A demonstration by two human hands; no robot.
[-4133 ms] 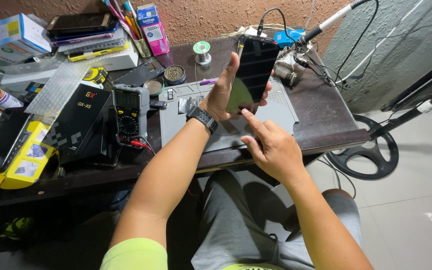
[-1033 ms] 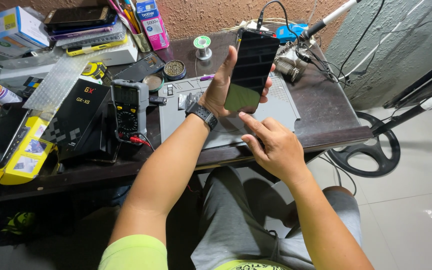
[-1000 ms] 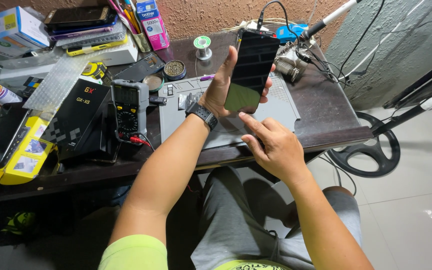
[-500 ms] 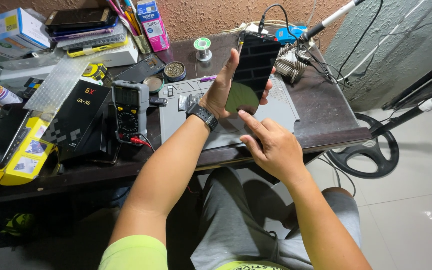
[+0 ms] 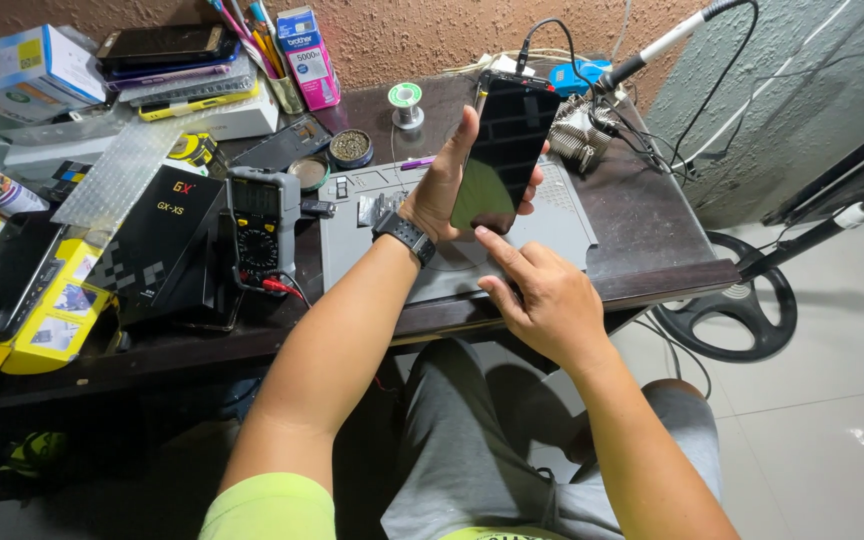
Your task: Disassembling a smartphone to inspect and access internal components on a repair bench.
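A slim black smartphone with a dark glossy screen (image 5: 505,150) is held upright above the desk by the left hand (image 5: 447,185), which is closed around its lower edges, the thumb along the phone's left side and the fingertips showing at its right side. A black wristwatch (image 5: 405,236) is worn on the left wrist. The right hand (image 5: 542,300) is raised just below the phone, loosely curled, with the index finger (image 5: 497,250) stretched out so that its tip is at the bottom edge of the screen; whether it actually touches the glass cannot be told.

Beneath both hands a grey rectangular work mat (image 5: 552,225) is laid on the dark wooden desk (image 5: 652,220). Just left of the mat a dark handheld multimeter (image 5: 262,225) is propped upright, with a black printed cardboard box (image 5: 167,245) beside it. Behind the phone a small spool of solder wire (image 5: 405,100) and a metal coil stand (image 5: 577,135) are seen, and a round tin (image 5: 350,147) lies near the mat's far left corner. At the far left edge, yellow boxes (image 5: 47,320) are stacked. The person's grey trousers (image 5: 472,440) are visible below the desk.
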